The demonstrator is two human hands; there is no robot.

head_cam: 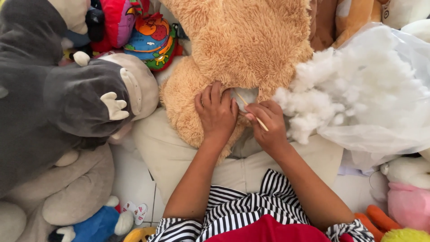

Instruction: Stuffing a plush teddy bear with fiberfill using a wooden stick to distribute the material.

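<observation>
Tan plush bear (237, 40) on lap, seam open, white stuffing showing; thin wooden stick (251, 112) poked in.

Setting: home floor used as a soft-toy repair spot. Evidence: white floor tiles (134, 179); plush toys heaped all round, including a tan bear (242, 40), a grey toy (58, 94) and a pink toy (407, 204); a clear bag (394, 130) of white stuffing (340, 89).

Tan plush bear (237, 40), white stuffing (340, 89), grey plush toy (53, 94), black-and-white striped garment (242, 210)
</observation>
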